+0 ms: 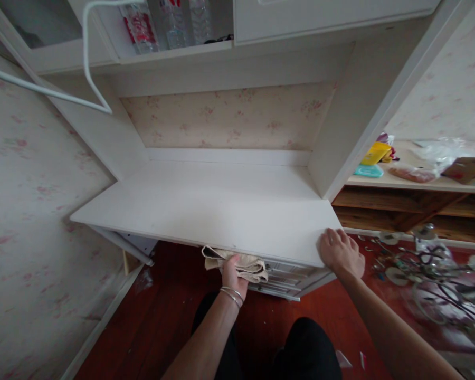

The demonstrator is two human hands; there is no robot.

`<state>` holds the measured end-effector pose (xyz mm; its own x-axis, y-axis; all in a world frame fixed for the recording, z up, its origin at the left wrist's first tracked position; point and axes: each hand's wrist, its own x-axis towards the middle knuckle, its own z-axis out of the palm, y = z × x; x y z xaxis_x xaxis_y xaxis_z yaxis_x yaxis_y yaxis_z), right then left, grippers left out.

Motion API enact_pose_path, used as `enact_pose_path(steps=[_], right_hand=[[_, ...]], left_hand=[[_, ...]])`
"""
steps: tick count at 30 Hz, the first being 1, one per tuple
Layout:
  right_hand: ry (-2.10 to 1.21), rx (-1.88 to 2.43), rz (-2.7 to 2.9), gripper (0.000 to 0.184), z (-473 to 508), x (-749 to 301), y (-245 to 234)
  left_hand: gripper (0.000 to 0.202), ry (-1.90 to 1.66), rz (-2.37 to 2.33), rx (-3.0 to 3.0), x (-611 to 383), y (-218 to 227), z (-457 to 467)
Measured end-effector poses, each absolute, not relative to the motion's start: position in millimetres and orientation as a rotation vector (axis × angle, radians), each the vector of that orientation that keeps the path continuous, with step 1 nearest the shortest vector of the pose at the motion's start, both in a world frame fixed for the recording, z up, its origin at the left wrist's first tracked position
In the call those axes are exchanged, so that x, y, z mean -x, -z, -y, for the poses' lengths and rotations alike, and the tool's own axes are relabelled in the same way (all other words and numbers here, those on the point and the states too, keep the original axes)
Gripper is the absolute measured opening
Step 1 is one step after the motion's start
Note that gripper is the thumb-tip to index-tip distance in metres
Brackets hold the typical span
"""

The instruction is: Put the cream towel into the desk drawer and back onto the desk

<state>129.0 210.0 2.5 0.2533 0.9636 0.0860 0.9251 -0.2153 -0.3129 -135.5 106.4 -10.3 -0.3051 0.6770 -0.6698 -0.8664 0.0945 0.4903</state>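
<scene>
A folded beige cloth [251, 266] is in my left hand [233, 275], whose thumb lies over it while the other fingers are hidden underneath. The cloth is held at the front edge of a white desk [221, 206], above the drawer fronts. At the desk's right front corner rests my right hand [340, 252], its fingers bent over the top near the edge. No object shows in that hand.
Above the desk, a shelf [174, 57] holds several plastic bottles [174, 26]. A white bent rod [87, 58] crosses the upper left. To the right, a low wooden shelf unit [419, 184] carries bags, and tangled metal lamp parts [431, 274] lie on the red floor.
</scene>
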Motion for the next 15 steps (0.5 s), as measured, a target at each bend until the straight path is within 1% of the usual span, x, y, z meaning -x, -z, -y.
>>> enact_pose_path(steps=[4,9,15], right_hand=[[-0.107,2.271,1.732,0.054,-208.2,-128.4,0.6],[-0.074,2.300,1.717,0.052,-208.5,-127.9,0.4],[-0.050,2.292,1.725,0.051,-206.7,-125.7,-2.8]], left_hand=[[0.015,-1.559,-1.130,0.287,132.0,15.3,-113.7],[0.021,-1.564,-1.221,0.295,132.1,28.4,-110.7],[0.011,-1.619,-1.068,0.325,125.8,29.4,-115.6]])
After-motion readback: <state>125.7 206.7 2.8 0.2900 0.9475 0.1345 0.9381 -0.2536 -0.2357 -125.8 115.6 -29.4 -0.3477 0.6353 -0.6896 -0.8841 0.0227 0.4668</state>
